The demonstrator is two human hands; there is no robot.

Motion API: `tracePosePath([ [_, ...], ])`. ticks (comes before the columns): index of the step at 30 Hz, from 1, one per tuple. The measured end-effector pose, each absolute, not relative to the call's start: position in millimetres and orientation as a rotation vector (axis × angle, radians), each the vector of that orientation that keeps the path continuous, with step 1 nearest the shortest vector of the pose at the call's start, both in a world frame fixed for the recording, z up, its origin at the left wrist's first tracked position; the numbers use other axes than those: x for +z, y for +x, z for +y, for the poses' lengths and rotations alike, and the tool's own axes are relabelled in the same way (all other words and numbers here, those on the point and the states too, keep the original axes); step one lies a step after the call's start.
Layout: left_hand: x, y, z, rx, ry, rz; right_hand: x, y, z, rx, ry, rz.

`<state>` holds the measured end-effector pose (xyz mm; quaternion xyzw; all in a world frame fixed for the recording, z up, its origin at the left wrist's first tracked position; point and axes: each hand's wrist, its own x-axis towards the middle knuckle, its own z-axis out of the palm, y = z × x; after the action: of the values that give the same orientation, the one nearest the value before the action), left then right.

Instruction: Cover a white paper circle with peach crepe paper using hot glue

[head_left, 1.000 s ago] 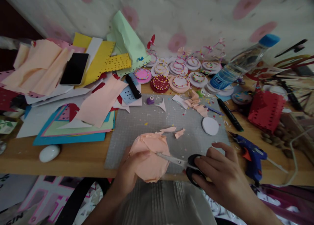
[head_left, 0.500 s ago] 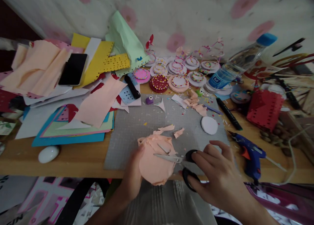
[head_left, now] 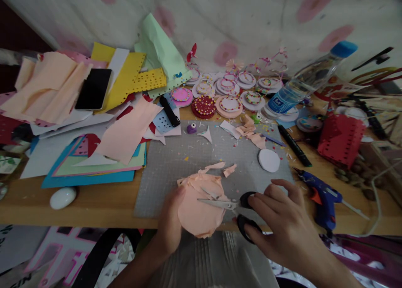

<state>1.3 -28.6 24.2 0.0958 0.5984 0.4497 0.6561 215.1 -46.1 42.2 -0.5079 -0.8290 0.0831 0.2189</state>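
Note:
My left hand [head_left: 171, 219] is closed on the left edge of a peach paper-covered disc [head_left: 197, 216], whose upper rim is crumpled and ragged. My right hand [head_left: 282, 216] has its thumb and fingers in the black handles of a pair of scissors [head_left: 230, 205]. The blades are parted and lie over the disc, pointing left; whether they touch the paper I cannot tell. Beyond the disc, a small peach paper scrap [head_left: 230, 169] rests on the grey cutting mat [head_left: 157, 162]. A white paper circle [head_left: 269, 160] lies on the mat's right side.
Coloured paper sheets and a phone [head_left: 93, 89] are piled at left. Decorated discs [head_left: 203, 107] line the back, beside a water bottle [head_left: 289, 93]. At right lie a black marker [head_left: 294, 145] and a blue glue gun [head_left: 326, 200]. A white oval object [head_left: 63, 198] sits near the front edge.
My right hand and the scissors have shifted slightly to the right, and the blades look a little less widely parted. The left hand still holds the peach disc in about the same place.

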Motion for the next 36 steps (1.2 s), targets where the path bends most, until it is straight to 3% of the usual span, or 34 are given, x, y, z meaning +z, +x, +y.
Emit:
tracePosePath([
  [13,19.3,-2.5,-25.1,1.122,0.171,1.432,41.6,222.2,-37.5,0.067,-1.274,-2.398],
  [36,18.6,8.8,-35.4,1.117,0.150,1.395,38.7,212.3,-35.9,0.294,-1.311,-2.297],
])
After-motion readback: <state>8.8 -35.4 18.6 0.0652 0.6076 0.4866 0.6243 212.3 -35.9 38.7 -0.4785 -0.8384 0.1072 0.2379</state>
